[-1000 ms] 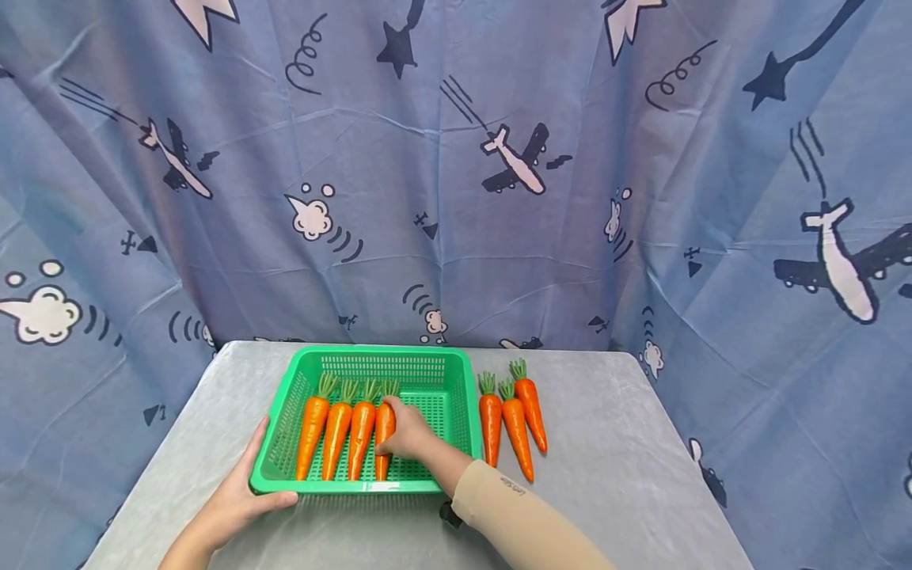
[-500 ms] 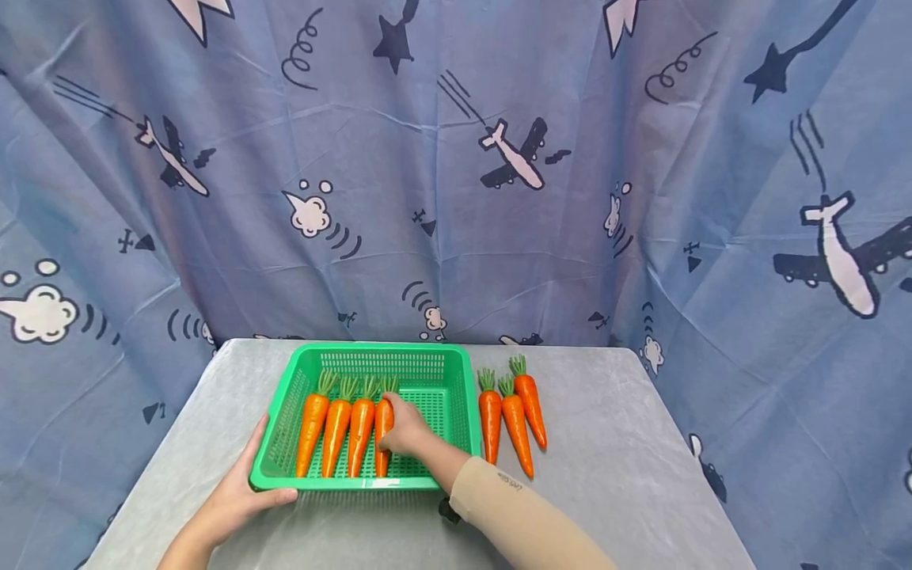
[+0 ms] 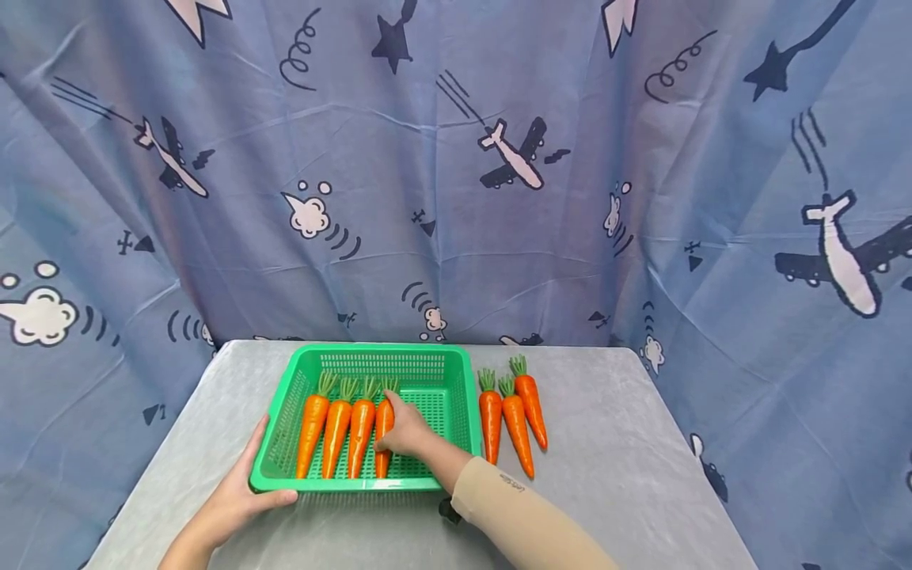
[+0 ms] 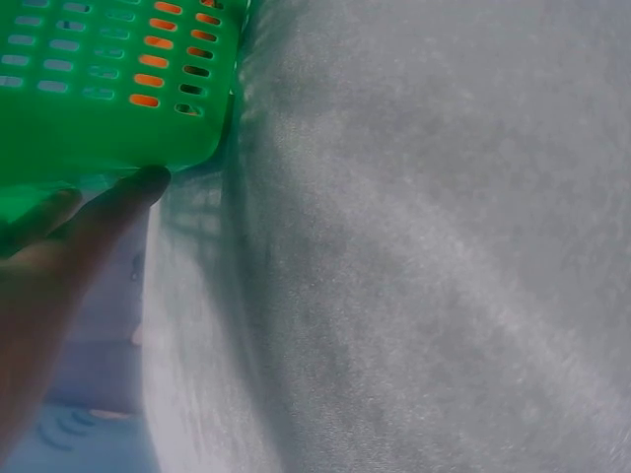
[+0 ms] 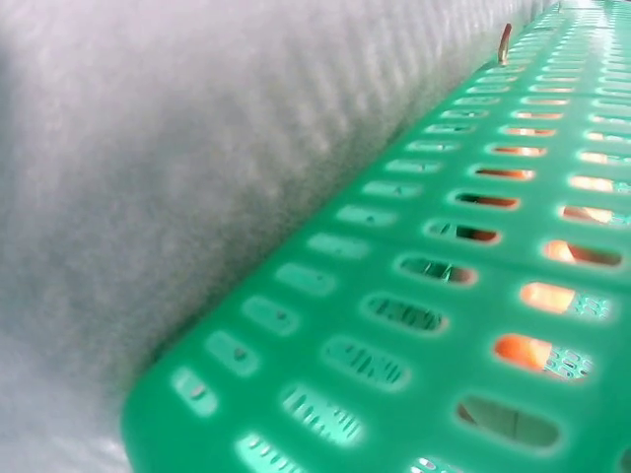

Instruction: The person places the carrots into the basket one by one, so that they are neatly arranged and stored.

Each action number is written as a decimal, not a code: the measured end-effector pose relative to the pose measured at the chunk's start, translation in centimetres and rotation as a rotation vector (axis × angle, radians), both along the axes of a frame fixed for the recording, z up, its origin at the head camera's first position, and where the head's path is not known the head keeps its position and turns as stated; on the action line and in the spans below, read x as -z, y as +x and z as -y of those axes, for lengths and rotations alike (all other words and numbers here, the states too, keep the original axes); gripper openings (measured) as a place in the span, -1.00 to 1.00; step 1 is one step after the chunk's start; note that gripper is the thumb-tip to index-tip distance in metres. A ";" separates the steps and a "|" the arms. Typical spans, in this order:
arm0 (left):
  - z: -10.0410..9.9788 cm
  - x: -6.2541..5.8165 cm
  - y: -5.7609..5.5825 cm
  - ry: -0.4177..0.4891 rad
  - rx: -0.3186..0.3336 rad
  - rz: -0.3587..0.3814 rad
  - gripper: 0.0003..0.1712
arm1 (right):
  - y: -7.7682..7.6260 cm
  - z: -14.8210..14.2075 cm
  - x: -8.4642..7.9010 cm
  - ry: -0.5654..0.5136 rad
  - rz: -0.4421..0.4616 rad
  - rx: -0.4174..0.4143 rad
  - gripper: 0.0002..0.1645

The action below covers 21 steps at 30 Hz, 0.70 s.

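In the head view, a green plastic basket [image 3: 461, 380] holds several carrots with green tops, lying side by side with their tips toward the front. My right hand [image 3: 408, 427] reaches over its front rim and holds the rightmost carrot [image 3: 385, 419] in it, thumb and fingers on either side. Close by on its left lies another carrot [image 3: 362, 423]. My left hand [image 3: 231, 495] spans the basket's front left corner, its fingers straight along the left side and its thumb along the front. In the left wrist view, fingertips [image 4: 148, 183] touch the basket's edge. The right wrist view shows only the basket's slotted wall [image 5: 325, 296].
To the right of the basket, 3 loose carrots [image 3: 516, 423] lie on the grey cloth-covered table [image 3: 591, 475]. A small black object [image 3: 449, 513] shows under the right forearm. A blue patterned curtain [image 3: 456, 237] hangs behind the table and at both sides.
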State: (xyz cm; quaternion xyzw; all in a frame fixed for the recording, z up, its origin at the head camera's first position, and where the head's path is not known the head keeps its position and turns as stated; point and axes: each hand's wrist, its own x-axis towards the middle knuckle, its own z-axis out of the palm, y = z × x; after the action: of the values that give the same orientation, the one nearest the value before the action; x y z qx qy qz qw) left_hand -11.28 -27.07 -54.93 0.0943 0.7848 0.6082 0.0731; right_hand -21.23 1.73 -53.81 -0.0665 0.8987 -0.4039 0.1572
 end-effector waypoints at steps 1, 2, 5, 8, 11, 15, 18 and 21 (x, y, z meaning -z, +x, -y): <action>0.0 0.0 0.0 0.003 0.001 0.004 0.42 | 0.0 0.0 -0.1 -0.001 0.003 0.004 0.30; 0.0 0.0 0.0 0.006 0.002 0.009 0.42 | 0.0 0.0 -0.1 0.000 0.005 0.008 0.30; -0.1 -0.1 0.0 0.014 0.004 0.019 0.42 | 0.0 0.0 -0.1 0.007 0.003 0.019 0.30; -0.1 -0.1 0.0 0.010 0.000 0.013 0.42 | 0.0 -0.1 -0.2 0.015 -0.007 0.031 0.30; -0.1 0.0 0.1 0.001 -0.004 -0.001 0.43 | 0.1 -0.1 -0.3 0.015 -0.005 0.041 0.31; -0.1 0.0 0.2 -0.002 -0.008 -0.006 0.44 | 0.4 -0.1 -0.7 0.010 0.000 0.046 0.32; -0.1 0.0 0.2 -0.006 -0.013 -0.005 0.44 | 0.6 -0.2 -1.0 0.002 -0.004 0.042 0.32; 0.0 0.1 0.2 -0.013 -0.014 -0.002 0.44 | 1.0 -0.3 -1.5 -0.009 -0.004 0.047 0.33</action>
State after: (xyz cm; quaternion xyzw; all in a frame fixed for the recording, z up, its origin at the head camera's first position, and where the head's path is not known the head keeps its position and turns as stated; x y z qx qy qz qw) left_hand -11.03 -27.08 -55.04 0.0892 0.7895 0.6033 0.0687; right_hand -20.24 2.02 -52.31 -0.0470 0.8985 -0.4114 0.1456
